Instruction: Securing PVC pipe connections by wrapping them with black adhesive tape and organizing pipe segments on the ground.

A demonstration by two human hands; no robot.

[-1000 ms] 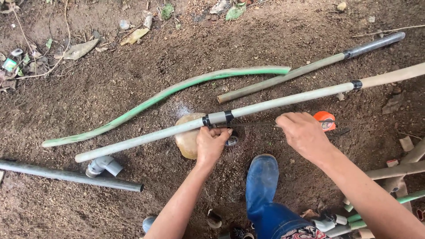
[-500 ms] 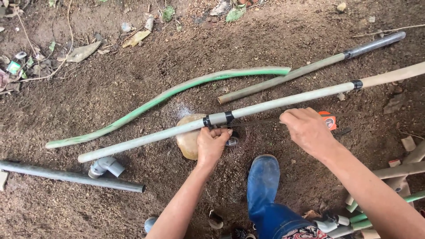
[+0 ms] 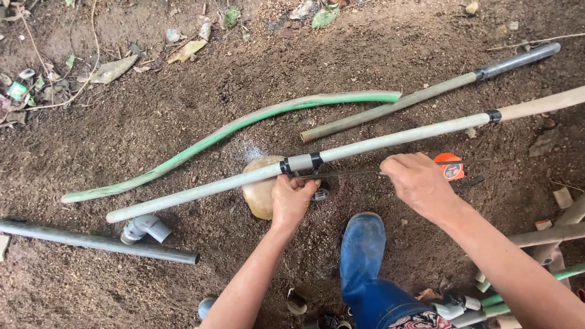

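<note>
1. Two hands work one long pale pipe (image 3: 390, 139) lying on bare soil (image 3: 152, 79); it rests over a tan stone (image 3: 259, 194) near its mid-length.
2. Left hand (image 3: 291, 200): fingers pinch up at a grey sleeve w/ black tape bands (image 3: 301, 162) on the pipe. Narrow fingertip hold, not a full wrap.
3. Right hand (image 3: 420, 183): closed on the handle end of a thin dark saw blade (image 3: 341, 173) running just under the pipe toward the sleeve. Orange tape measure (image 3: 450, 166) sits just beyond the knuckles.
4. Risk: blade tip is close to left fingertips; a slip or jump could nick them. Cause: light hold, round pipe free to roll on the stone.
5. Risk: pipe is propped at one point only, so it may rock and bind the blade.
6. Blue boot (image 3: 361, 244) is near but off the pipe; no clamping.
7. Long axis: lower left to upper right across view, right end higher in frame, approx. parallel to the green hose (image 3: 231, 128).
</note>
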